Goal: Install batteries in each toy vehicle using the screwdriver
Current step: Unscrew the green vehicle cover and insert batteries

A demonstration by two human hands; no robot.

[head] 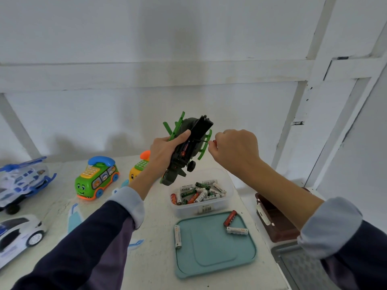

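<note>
On the white table (159, 216) lie a teal lid (215, 248) with three loose batteries (230, 218) and, behind it, a clear tub (228, 203) of more batteries. Above the tub the left hand (165, 152) grips a green toy helicopter (188, 149), underside up, its battery bay open. The right hand (236, 149) is curled round a screwdriver (206, 141) whose thin shaft reaches the helicopter's underside.

Green-and-black helicopter (188, 147), teal lid (215, 245), green-orange bus (96, 177).
</note>
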